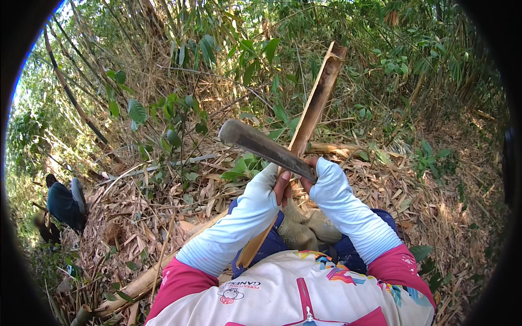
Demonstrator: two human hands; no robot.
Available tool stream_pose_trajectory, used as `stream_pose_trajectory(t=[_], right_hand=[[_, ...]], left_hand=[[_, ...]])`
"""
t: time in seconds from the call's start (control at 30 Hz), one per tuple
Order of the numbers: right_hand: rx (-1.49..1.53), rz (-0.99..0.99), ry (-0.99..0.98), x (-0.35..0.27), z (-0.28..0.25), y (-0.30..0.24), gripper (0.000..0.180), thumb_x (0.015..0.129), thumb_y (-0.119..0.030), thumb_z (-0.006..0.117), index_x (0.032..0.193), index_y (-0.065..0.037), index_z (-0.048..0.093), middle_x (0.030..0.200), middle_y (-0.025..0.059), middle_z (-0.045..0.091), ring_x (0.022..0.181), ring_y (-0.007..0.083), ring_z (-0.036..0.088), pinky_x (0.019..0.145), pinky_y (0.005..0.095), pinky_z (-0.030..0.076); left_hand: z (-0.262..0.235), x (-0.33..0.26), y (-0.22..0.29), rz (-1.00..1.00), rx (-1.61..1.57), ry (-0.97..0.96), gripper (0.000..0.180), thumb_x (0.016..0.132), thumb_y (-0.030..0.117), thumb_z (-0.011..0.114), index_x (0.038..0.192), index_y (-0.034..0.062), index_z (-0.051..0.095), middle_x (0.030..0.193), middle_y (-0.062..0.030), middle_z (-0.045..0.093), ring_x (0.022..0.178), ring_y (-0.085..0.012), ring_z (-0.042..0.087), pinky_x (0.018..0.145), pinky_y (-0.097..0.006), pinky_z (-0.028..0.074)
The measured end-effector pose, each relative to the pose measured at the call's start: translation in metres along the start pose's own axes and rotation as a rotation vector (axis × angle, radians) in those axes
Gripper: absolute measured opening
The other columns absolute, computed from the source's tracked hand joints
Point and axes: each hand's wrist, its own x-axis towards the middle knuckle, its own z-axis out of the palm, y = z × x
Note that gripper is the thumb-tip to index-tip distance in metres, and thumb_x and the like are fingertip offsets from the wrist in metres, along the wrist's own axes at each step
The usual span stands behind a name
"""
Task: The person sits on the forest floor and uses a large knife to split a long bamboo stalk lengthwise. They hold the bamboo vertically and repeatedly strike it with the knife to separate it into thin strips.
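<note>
Hands meet at mid-frame over a split bamboo strip and a long knife, outdoors in a bamboo thicket.

Left hand and right hand, both in pale sleeves that leave the fingers bare, sit side by side, almost touching. The right hand is closed around the handle of a knife, whose dark blade points up and to the left. The left hand's fingers curl against the bamboo strip, which rises tilted from between the knees to the upper right. Both hands are closed, not spread. Dry leaves cover the ground, a thick bamboo pole lies at lower left, and another person crouches at the far left.
</note>
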Motion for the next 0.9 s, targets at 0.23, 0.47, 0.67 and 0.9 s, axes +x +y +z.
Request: stream_pose_trajectory(t=[0.23,0.47,0.67,0.9], right_hand=[[0.111,0.058,0.008,-0.003,0.006,-0.003,0.015,0.081,-0.009,0.068,0.093,-0.002,0.063,0.065,0.0069,0.059,0.058,0.0112,0.052,0.055,0.0277,0.043],[0.197,0.072,0.009,-0.008,0.01,-0.008,0.013,0.08,-0.007,0.068,0.092,-0.002,0.063,0.066,0.0073,0.058,0.059,0.0126,0.053,0.055,0.029,0.043],[0.137,0.017,0.077,-0.008,0.011,-0.006,0.014,0.081,-0.008,0.069,0.093,-0.002,0.064,0.067,0.0076,0.06,0.06,0.0132,0.054,0.056,0.0293,0.044],[0.187,0.09,0.046,-0.006,0.012,-0.004,0.015,0.083,-0.009,0.067,0.096,-0.003,0.064,0.068,0.0065,0.061,0.061,0.0111,0.053,0.057,0.0282,0.045]], left_hand=[[0.003,0.003,-0.007,0.009,-0.02,0.013,0.023,0.1,0.027,0.049,0.107,0.0072,0.057,0.071,0.0022,0.053,0.058,-0.0064,0.049,0.052,-0.022,0.039],[0.007,0.005,-0.012,0.099,0.011,0.023,0.019,0.101,0.022,0.046,0.102,0.0043,0.053,0.066,0.0012,0.053,0.053,-0.0073,0.049,0.049,-0.022,0.039],[0.005,0.003,-0.011,0.025,-0.018,0.009,0.019,0.1,0.023,0.049,0.105,0.0062,0.057,0.073,0.0015,0.055,0.061,-0.0073,0.052,0.056,-0.022,0.043],[0.002,0.001,-0.01,0.021,-0.03,0.018,0.02,0.1,0.022,0.048,0.108,0.0053,0.056,0.073,0.0009,0.056,0.061,-0.0082,0.055,0.057,-0.022,0.046]])
